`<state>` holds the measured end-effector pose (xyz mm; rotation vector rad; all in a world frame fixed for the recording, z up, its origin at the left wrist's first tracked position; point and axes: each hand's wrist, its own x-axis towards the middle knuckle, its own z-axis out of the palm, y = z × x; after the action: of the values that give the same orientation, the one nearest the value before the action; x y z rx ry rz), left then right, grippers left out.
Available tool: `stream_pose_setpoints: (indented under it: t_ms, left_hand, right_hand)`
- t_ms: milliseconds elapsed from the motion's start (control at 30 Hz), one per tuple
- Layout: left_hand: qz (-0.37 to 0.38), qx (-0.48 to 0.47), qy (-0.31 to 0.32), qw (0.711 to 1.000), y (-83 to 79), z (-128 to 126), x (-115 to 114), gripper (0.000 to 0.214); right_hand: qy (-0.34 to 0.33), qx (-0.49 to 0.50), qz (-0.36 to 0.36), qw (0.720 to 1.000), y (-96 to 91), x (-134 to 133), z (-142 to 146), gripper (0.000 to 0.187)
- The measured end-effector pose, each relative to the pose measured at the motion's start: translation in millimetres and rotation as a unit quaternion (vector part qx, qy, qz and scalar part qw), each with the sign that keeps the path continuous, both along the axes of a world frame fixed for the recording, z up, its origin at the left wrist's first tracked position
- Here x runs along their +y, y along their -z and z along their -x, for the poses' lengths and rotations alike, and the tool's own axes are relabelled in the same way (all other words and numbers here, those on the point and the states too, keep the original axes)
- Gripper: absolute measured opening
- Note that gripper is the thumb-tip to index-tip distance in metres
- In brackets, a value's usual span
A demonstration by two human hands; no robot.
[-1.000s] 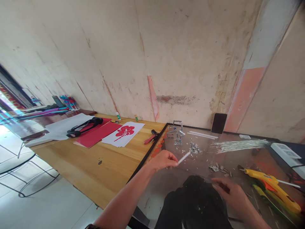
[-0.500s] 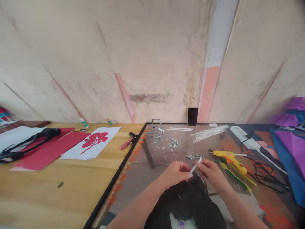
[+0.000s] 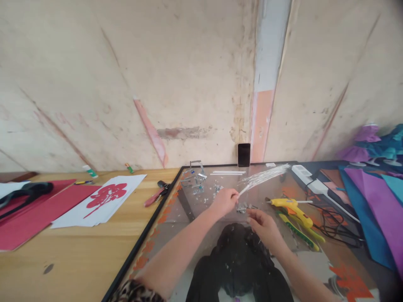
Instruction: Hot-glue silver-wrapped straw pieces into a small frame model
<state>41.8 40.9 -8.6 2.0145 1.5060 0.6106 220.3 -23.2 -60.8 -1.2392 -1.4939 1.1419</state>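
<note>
My left hand (image 3: 225,201) is stretched forward over the glass-topped table, its fingers pinched on a narrow white strip (image 3: 243,190). The strip's far end points toward a bundle of thin white wires (image 3: 266,175); whether they touch I cannot tell. My right hand (image 3: 264,228) is nearer to me, thumb and fingers apart, with its fingertips beside a small pile of grey metal-looking pieces (image 3: 243,208). A tiny pale sliver shows under this hand, too small to name. Two more white strips (image 3: 228,173) lie at the back.
Right of my hands lie a yellow glue gun (image 3: 292,205) and green-handled pliers (image 3: 299,233). A power strip (image 3: 310,180) and a phone (image 3: 244,155) are behind. Small wire frames (image 3: 195,178) stand back left. Red-handled cutters (image 3: 155,196) and a red flower print (image 3: 107,193) lie on wood.
My hands have come apart. The left has moved forward with the white strip, toward the wires. My right hand has let go of the strip and opened. The view has turned slightly right.
</note>
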Motion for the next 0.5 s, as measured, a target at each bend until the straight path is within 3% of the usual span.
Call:
stream_pose_setpoints:
  t_ms: [167, 300, 500]
  left_hand:
    - [-0.025, 0.089, -0.051, 0.994, 3.2, -7, 53, 0.018]
    - [-0.011, 0.158, -0.089, 0.983, 11.1, 0, 87, 0.013]
    - [0.019, 0.24, -0.102, 0.965, 22.8, 7, 126, 0.03]
  right_hand:
    - [-0.001, -0.112, -0.105, 0.988, -2.6, -8, -1, 0.029]
    - [-0.019, -0.265, -0.201, 0.943, -7.8, -14, -1, 0.031]
    - [-0.025, -0.338, -0.236, 0.911, -9.2, -15, 1, 0.027]
